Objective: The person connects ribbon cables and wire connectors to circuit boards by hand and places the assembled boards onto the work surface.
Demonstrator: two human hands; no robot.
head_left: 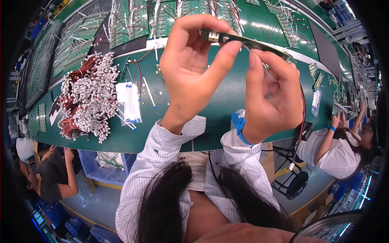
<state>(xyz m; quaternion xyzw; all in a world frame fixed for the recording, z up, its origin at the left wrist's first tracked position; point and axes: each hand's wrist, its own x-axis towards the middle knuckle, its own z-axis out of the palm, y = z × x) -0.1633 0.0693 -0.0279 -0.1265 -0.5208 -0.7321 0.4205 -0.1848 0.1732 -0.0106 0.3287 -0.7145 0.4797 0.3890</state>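
Note:
Raised above the green worktable, a narrow green circuit board (pixel 263 44) is pinched at its left part by my left hand (pixel 192 69), thumb in front and fingers behind. A pale connector sits near that end. My right hand (pixel 273 91) is closed at the board's near side, with a white flat cable (pixel 270 75) between thumb and index finger; its fingers partly hide the board. From the right hand's side a red-and-black wire (pixel 301 121) hangs past the table edge, ending in a small white plug (pixel 291 166). Whether the cable's end is seated in the board I cannot tell.
Bundles of red-brown wires with white plugs (pixel 87 95) lie at left, beside a bag of white flat cables (pixel 129 103). Wired board panels (pixel 129 20) line the back. Co-workers sit on both sides; a blue bin (pixel 101 166) stands below the table edge.

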